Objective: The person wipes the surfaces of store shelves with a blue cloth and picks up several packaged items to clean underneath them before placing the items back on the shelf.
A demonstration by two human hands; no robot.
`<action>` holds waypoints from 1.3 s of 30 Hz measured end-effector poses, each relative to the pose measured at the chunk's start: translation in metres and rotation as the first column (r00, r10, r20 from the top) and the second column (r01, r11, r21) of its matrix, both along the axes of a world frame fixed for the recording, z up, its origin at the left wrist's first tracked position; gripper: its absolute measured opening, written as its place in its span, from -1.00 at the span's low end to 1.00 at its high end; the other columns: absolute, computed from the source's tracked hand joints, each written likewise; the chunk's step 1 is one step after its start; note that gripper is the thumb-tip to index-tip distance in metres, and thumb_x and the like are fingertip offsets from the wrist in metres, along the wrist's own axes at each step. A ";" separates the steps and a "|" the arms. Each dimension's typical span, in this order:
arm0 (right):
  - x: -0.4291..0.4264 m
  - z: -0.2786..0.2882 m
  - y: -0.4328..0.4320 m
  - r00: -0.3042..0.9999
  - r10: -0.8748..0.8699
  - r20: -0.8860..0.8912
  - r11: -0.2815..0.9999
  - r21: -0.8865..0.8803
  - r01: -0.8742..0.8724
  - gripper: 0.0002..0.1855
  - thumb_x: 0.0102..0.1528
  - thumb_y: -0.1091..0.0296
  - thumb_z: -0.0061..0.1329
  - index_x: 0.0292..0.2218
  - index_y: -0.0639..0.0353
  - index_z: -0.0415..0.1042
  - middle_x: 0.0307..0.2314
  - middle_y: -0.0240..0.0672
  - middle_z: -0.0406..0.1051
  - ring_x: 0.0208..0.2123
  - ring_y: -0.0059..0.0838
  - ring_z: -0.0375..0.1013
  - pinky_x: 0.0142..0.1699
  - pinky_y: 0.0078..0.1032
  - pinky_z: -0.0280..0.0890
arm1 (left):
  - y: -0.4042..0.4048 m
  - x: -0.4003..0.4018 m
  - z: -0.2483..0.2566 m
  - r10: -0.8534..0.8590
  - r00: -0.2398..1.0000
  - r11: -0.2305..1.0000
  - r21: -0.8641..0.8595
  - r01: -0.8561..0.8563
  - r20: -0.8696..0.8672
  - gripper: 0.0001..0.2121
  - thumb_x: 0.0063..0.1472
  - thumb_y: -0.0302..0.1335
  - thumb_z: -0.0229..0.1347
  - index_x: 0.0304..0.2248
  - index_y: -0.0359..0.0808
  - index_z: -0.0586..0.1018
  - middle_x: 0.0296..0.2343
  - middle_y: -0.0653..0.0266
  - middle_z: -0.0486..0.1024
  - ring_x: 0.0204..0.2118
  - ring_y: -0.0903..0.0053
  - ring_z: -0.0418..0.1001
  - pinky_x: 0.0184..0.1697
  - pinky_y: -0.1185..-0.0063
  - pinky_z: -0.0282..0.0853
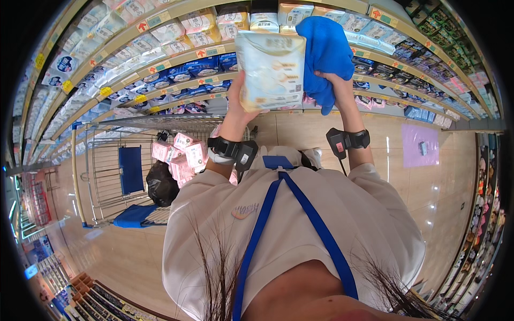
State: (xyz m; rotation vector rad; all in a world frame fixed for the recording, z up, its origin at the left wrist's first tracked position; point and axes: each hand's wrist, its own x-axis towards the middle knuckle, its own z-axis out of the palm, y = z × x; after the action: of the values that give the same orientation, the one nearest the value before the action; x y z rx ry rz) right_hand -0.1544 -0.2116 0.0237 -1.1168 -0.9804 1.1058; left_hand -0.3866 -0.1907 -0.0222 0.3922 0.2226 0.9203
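My left hand (240, 98) grips a pale, plastic-wrapped pack (271, 72) by its lower left side, holding it up in front of the shelves. The pack bears writing and a printed code. My right hand (337, 86) holds a bunched blue cloth (326, 52), which hangs against or very near the pack's right edge; whether they touch I cannot tell. Most of my right fingers are hidden by the cloth. Beyond both hands, similar wrapped packs (264, 21) stand in rows on the upper shelf.
A wire shopping cart (94, 160) stands at my left, with pink packs (180, 156) and a black plastic bag (161, 184) in it. Tiered shelves (188, 86) curve across the front. A purple sheet (421, 145) lies on the tiled floor at right. Another stocked rack (478, 208) runs along the right.
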 end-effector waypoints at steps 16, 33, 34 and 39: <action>-0.015 -0.009 -0.011 0.946 0.016 -0.323 0.998 -0.052 -0.034 -0.60 -0.19 0.55 0.09 -0.23 0.34 0.35 -0.35 -0.22 0.41 -0.33 -0.41 0.43 -0.20 -0.52 0.34 | -0.008 0.020 0.045 -0.086 0.990 0.989 0.129 0.071 0.115 -0.20 0.09 0.18 -0.27 0.13 -0.28 -0.07 0.08 -0.13 -0.03 0.09 -0.09 0.01 0.04 -0.05 -0.04; -0.020 -0.011 -0.007 0.953 -0.049 -0.300 0.998 -0.058 0.032 -0.54 -0.21 0.54 0.13 -0.20 0.29 0.34 -0.32 -0.26 0.40 -0.28 -0.43 0.41 -0.15 -0.50 0.30 | -0.001 0.032 0.021 0.571 0.710 0.790 0.510 -0.339 -0.412 -0.20 0.04 -0.30 0.15 0.12 -0.34 -0.10 -0.06 0.03 0.16 -0.03 0.22 0.26 0.03 0.32 0.20; -0.020 -0.011 -0.008 0.946 -0.048 -0.321 0.997 -0.074 0.026 -0.53 -0.21 0.55 0.13 -0.19 0.29 0.34 -0.32 -0.26 0.40 -0.28 -0.42 0.40 -0.15 -0.50 0.30 | -0.001 0.033 0.023 0.684 0.613 0.685 0.639 -0.351 -0.397 -0.02 -0.17 -0.49 0.30 0.13 -0.37 -0.16 -0.07 0.06 0.12 -0.02 0.30 0.23 0.02 0.41 0.20; -0.014 -0.015 -0.008 0.948 0.044 -0.314 0.991 -0.105 -0.081 -0.54 -0.15 0.55 0.04 -0.14 0.34 0.30 -0.27 -0.21 0.39 -0.24 -0.39 0.41 -0.10 -0.49 0.30 | 0.006 0.029 0.017 0.781 0.433 0.524 0.850 -0.060 -0.450 -0.01 -0.22 -0.49 0.33 0.12 -0.33 -0.12 -0.07 0.14 0.16 -0.01 0.43 0.20 0.01 0.50 0.21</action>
State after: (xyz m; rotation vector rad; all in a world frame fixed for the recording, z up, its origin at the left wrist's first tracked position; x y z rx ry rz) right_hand -0.1689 -0.2197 0.0091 -0.9706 -0.7129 1.3591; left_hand -0.3574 -0.1844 -0.0057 1.6576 0.8856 1.3431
